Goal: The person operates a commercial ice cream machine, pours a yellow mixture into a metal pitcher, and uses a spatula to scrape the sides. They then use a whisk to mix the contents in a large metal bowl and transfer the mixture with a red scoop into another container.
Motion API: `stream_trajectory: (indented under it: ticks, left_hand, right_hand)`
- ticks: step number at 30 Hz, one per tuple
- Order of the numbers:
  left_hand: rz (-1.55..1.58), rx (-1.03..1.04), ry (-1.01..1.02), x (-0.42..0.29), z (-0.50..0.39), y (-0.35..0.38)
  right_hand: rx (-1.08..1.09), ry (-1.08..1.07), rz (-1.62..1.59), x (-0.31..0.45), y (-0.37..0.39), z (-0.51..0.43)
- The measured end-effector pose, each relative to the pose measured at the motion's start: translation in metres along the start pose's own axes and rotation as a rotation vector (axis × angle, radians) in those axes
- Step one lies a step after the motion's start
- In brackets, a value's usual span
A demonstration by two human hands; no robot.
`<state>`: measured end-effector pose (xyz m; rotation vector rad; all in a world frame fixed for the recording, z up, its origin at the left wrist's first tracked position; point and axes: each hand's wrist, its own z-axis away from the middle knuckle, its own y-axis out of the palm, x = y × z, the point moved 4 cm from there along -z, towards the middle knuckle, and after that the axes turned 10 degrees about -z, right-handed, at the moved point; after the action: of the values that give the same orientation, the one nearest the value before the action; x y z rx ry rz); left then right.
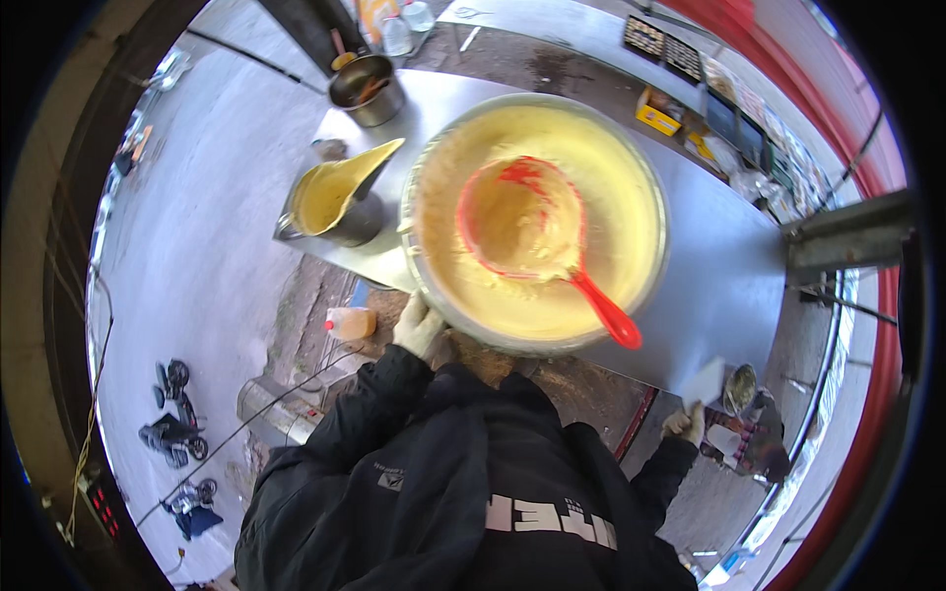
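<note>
A large round metal basin point(635, 295) of yellow batter stands on the steel table point(724, 266). In it sits a red plastic dipper point(610, 310), coated with batter, its handle over the near rim. My left hand point(419, 325), in a pale glove, touches the basin's lower left rim. My right hand point(684, 425), gloved too, grips a flat white scraper-like piece point(703, 384) near the table's lower right edge, beside a small bowl point(740, 389). Left of the basin stands a batter-smeared metal pitcher point(355, 221) with a long spout.
A metal pot point(375, 111) with utensils stands at the table's far left. Below the table's left edge is a bottle of amber liquid point(353, 323). A yellow box point(658, 112) lies beyond the basin. A metal post point(850, 230) rises at the right.
</note>
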<state>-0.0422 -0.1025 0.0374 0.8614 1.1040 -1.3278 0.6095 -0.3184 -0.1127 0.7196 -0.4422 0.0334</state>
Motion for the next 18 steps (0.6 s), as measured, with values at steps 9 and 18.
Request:
stream_trajectory:
  ticks: [9, 18]
  left_hand:
    - [-0.451, 0.025, 0.146, -0.079, -0.042, -0.027]
    - [-0.903, 0.044, 0.352, -0.090, -0.045, -0.033]
  right_hand:
    - [0.546, -0.313, 0.041, 0.009, 0.216, 0.085]
    - [0.884, -0.110, 0.001, -0.059, 0.318, 0.142]
